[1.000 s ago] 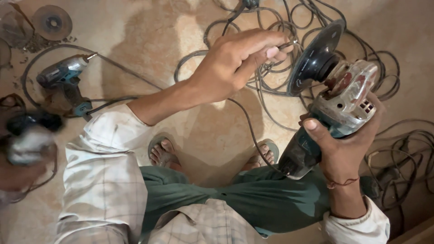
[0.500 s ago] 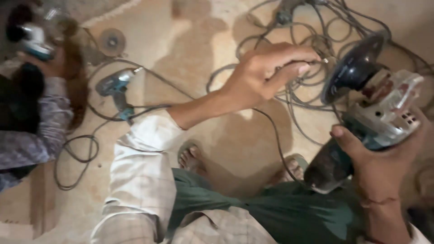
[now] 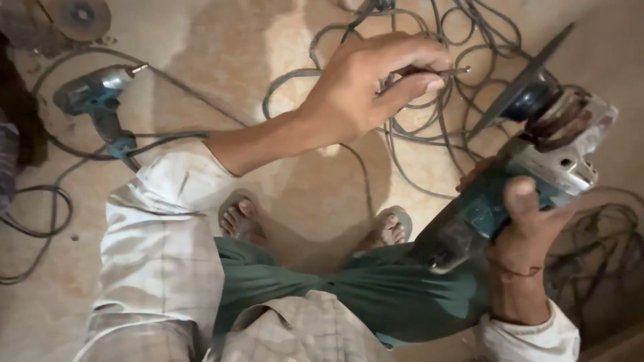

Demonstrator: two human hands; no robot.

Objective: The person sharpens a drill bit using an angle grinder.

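My right hand (image 3: 530,221) grips teal-and-silver angle grinder (image 3: 523,174) | left hand (image 3: 376,84) pinches thin metal pin (image 3: 449,70) | steady grinder, align pin squarely.

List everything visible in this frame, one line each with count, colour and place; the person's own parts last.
angle grinder: one, teal and silver, dark disc fitted, right, in right hand
thin metal tool: one, dark, pinched in left hand
power drill: one, teal, floor at left
loose disc: one, grey, floor top left
cables: several, dark, tangled on the tan floor
sandals: two, on the feet
left hand: holds the tool near the disc
right hand: grips the grinder body
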